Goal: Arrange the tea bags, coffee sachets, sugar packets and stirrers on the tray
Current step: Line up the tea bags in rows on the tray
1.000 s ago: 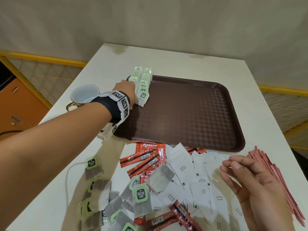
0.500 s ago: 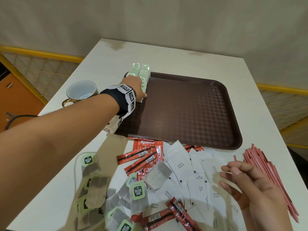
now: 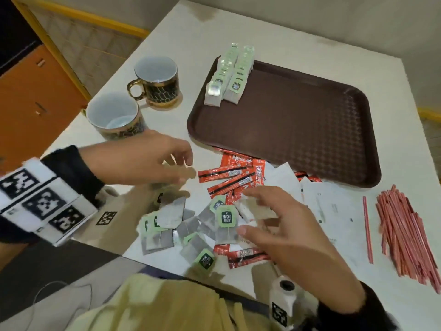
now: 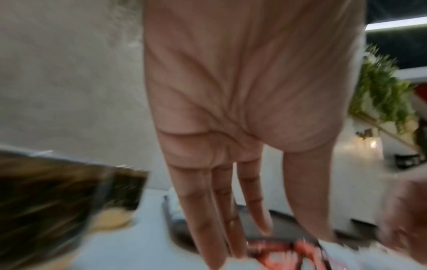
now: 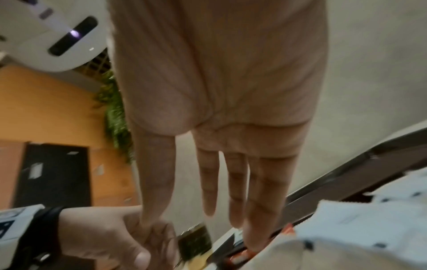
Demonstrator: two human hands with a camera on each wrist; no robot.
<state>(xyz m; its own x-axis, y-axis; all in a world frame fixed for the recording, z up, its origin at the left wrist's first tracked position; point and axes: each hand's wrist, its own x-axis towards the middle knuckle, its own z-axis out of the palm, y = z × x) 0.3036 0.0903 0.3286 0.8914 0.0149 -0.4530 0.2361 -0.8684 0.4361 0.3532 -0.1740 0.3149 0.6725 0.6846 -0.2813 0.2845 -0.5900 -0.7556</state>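
A brown tray (image 3: 298,130) lies on the white table, with two neat rows of green-tagged tea bags (image 3: 229,77) at its far left corner. Loose tea bags (image 3: 226,218) are heaped near the table's front edge. Red coffee sachets (image 3: 226,174) and white sugar packets (image 3: 329,206) lie mixed beside them. Red stirrers (image 3: 405,232) form a pile at the right. My left hand (image 3: 188,166) hovers just left of the heap with relaxed fingers, holding nothing. My right hand (image 3: 245,211) is spread over the loose tea bags, its fingers straight (image 5: 254,228). The left wrist view shows the left hand's straight fingers (image 4: 208,228).
Two black-and-gold mugs (image 3: 157,80) (image 3: 114,118) stand left of the tray, close to my left forearm. One stray stirrer (image 3: 366,228) lies apart from the pile. The table's front edge runs just below the heap.
My left hand has pulled back from the tea bag rows on the tray to the loose heap. My right hand has moved left over the heap. The head view has dipped closer.
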